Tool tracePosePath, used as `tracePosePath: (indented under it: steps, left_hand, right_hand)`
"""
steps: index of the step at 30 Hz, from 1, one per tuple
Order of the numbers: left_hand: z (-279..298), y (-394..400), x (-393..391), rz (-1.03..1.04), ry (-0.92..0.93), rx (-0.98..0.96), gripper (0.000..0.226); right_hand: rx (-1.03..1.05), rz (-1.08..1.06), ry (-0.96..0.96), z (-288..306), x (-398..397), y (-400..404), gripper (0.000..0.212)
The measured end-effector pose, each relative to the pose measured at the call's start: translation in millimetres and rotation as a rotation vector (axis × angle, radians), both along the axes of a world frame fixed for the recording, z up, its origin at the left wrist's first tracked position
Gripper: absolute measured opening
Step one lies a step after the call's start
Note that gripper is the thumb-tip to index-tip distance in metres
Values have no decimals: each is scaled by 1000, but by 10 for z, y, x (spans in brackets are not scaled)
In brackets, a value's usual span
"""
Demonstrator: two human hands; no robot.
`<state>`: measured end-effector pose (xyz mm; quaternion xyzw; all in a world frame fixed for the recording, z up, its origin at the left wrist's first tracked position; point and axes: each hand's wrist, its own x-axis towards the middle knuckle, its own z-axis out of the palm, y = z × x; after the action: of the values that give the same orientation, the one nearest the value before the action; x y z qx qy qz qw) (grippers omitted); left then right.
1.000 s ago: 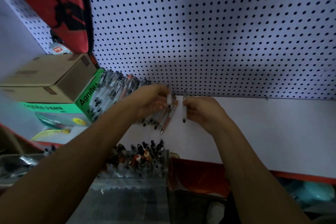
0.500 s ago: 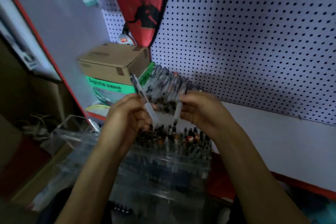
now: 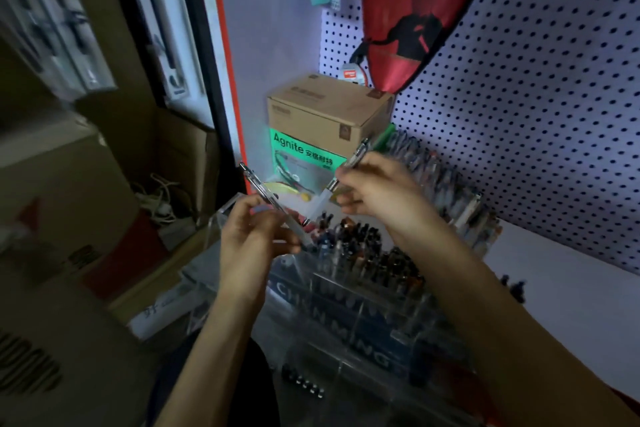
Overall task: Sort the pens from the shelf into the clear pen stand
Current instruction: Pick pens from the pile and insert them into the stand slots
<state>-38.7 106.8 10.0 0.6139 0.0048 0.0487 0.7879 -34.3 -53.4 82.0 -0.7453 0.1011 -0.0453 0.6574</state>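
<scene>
My left hand (image 3: 254, 239) grips a clear-barrelled pen (image 3: 259, 190), its clip end up to the left and its tip down toward the stand. My right hand (image 3: 377, 189) pinches a second clear pen (image 3: 320, 204), slanting from upper right down to lower left. Both pen tips hover just above the left end of the clear pen stand (image 3: 367, 315), whose back rows hold several dark-capped pens (image 3: 367, 246). A heap of loose pens (image 3: 446, 184) lies on the white shelf (image 3: 561, 281) behind my right hand.
A brown carton (image 3: 322, 114) sits on a green Agnite box (image 3: 294, 159) at the shelf's left end. A red racket cover (image 3: 412, 10) hangs on the pegboard (image 3: 554, 97). Cardboard boxes (image 3: 69, 191) stand to the left, below shelf level.
My view swung left and down. Both hands carried their pens from the shelf heap down to the stand's left end, and the pens tilted tips inward.
</scene>
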Motion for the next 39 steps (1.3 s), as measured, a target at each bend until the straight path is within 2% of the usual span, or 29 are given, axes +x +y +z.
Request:
tracePosePath:
  steps: [2,6,9,14,20,22,26,29,34,39]
  left_hand:
    - [11,58,11,31,-10,-21,13]
    - [-19,167,59,145,-60,3,9]
    - [-87,170,111,222,-112,156,15]
    - [-205,90,138,221,-194,415,14]
    - [-320,48,184,98,-238,797,14]
    - [-333,28,183,76,-253,860,14]
    - [-301,24,164,82,-233,819,26]
    - [-265,15,147,90,-306,762,38]
    - [-248,-68,129,118,-455,727,31]
    - [-221,-202,313,223,-409,789,26]
  right_hand:
    - [-152,21,-30,-11,65,62,6]
    - [-379,50,-139,-50,209,145,11]
    - [-539,127,-164,-133,290,190,11]
    - [-871,329,-55,-305,374,144,9]
    - [-750,310,-47,-304,376,15,11]
    - [-727,308,-53,-298,375,-6,11]
    - [-693,302,-70,-310,304,-98,13]
    - [-677,266,-104,-315,172,-238,13]
    - [-665,210,-123,-354,-66,-468,11]
    - [-672,191,-163,-384,-150,-525,11]
